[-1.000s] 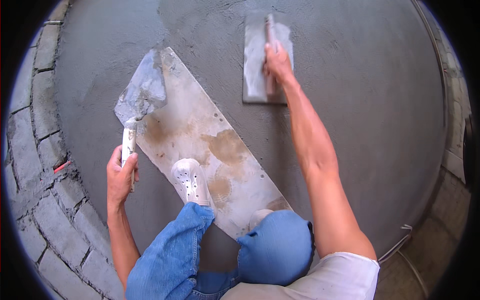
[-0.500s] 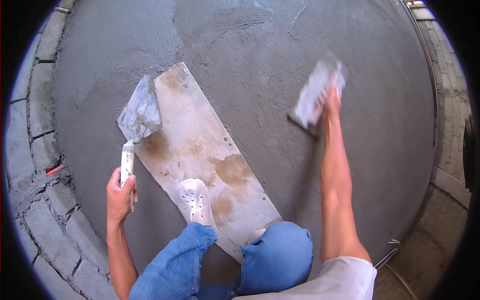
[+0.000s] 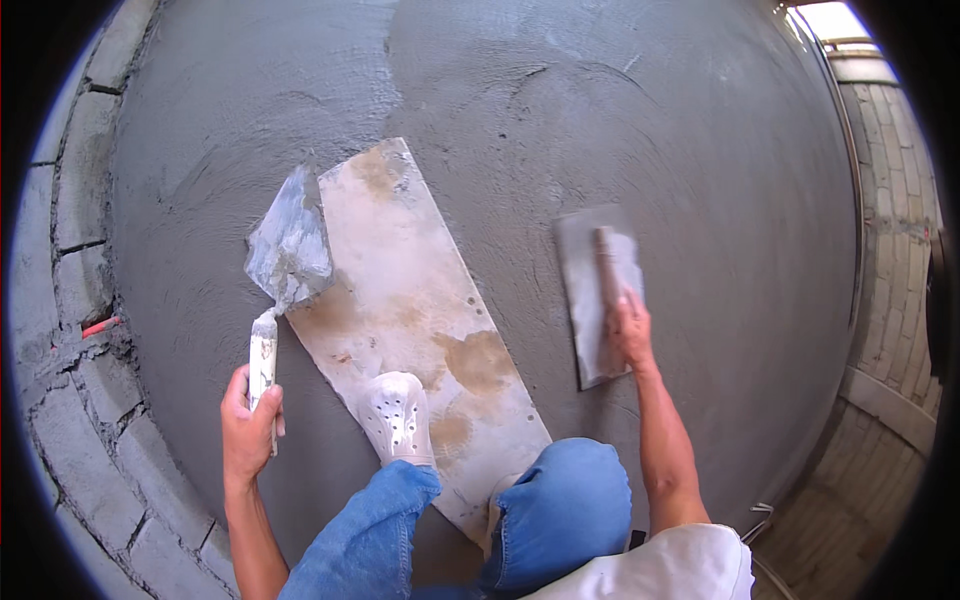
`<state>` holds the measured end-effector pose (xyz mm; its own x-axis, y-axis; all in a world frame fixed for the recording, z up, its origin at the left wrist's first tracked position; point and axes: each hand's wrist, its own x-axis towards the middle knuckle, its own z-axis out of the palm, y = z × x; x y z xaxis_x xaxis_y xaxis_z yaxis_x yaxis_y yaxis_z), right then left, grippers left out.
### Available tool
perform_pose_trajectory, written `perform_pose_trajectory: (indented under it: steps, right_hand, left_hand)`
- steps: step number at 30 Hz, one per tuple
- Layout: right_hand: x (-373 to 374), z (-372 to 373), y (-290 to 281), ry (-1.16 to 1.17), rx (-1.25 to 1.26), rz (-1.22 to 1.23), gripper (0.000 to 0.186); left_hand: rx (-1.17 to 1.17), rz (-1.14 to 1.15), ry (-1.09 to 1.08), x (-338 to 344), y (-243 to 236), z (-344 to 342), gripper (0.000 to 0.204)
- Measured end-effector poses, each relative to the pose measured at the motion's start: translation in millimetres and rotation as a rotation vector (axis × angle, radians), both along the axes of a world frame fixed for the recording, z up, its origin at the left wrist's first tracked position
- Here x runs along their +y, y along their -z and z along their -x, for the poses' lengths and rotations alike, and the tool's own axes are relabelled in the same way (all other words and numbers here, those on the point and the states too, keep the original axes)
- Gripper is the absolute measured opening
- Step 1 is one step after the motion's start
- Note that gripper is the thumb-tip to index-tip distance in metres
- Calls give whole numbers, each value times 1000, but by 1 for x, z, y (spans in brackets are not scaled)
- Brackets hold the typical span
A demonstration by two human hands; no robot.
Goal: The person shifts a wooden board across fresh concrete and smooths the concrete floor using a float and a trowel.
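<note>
My left hand (image 3: 250,420) is wrapped round the pale handle of a pointed trowel (image 3: 290,245). Its cement-smeared blade lies beside the upper left edge of the board. On the right, my right hand (image 3: 630,325) grips the handle of a flat rectangular plastering float (image 3: 590,290), which rests on wet grey cement (image 3: 740,280). Fine streaks and curved ridges mark the cement farther off. Between the two tools a pale board (image 3: 400,270) with brown stains lies slantwise on the cement. My foot, in a light perforated clog (image 3: 395,415), stands on it.
Grey block walling (image 3: 85,200) runs along the left edge, with a short red pipe (image 3: 102,326) sticking out of it. At the right rim stands another block wall (image 3: 890,290). Some thin pale cable or rod (image 3: 765,520) lies near the lower right.
My right hand has drawn the float nearer and to the left, and turned it more upright. The left hand keeps its hold on the trowel, while the view has shifted slightly.
</note>
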<state>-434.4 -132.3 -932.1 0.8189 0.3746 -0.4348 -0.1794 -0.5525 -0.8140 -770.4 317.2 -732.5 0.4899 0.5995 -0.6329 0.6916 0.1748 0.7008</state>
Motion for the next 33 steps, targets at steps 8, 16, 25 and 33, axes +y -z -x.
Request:
perform_pose_trajectory:
  steps: [8, 16, 25, 33]
  right_hand:
    - [207, -57, 11, -312, -88, -83, 38]
    - [412, -137, 11, -270, -323, -106, 47]
    - [291, -125, 20, 74, -169, -133, 32]
    - [-11, 64, -5, 236, -40, 39, 36]
  left_hand:
    - [17, 12, -62, 15, 8, 6, 31]
    - [-22, 33, 3, 21, 10, -14, 27]
    - [-14, 14, 13, 25, 12, -10, 33]
    - [-72, 63, 22, 17, 10, -23, 31]
